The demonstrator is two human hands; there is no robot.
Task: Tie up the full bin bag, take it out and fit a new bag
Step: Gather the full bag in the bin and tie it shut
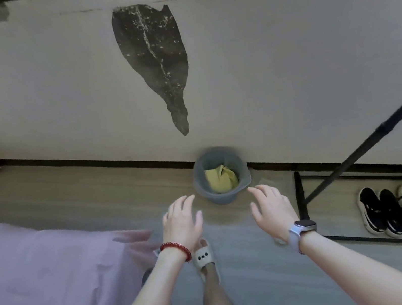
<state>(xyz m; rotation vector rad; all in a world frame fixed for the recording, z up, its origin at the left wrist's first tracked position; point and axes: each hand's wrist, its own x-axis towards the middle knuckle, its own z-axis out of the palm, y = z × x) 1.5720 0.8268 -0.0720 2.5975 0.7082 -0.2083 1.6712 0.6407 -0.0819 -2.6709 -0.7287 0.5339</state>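
Both hands, left hand (181,221) and right hand (270,207), reach empty, fingers (255,191) spread, toward the bin (224,196) against the floor's wall edge, likely to gather its bag.

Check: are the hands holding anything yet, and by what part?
Nothing held. Left hand and right hand are open, apart from the bin.

Upright grey bin (221,175); yellow contents (221,178)
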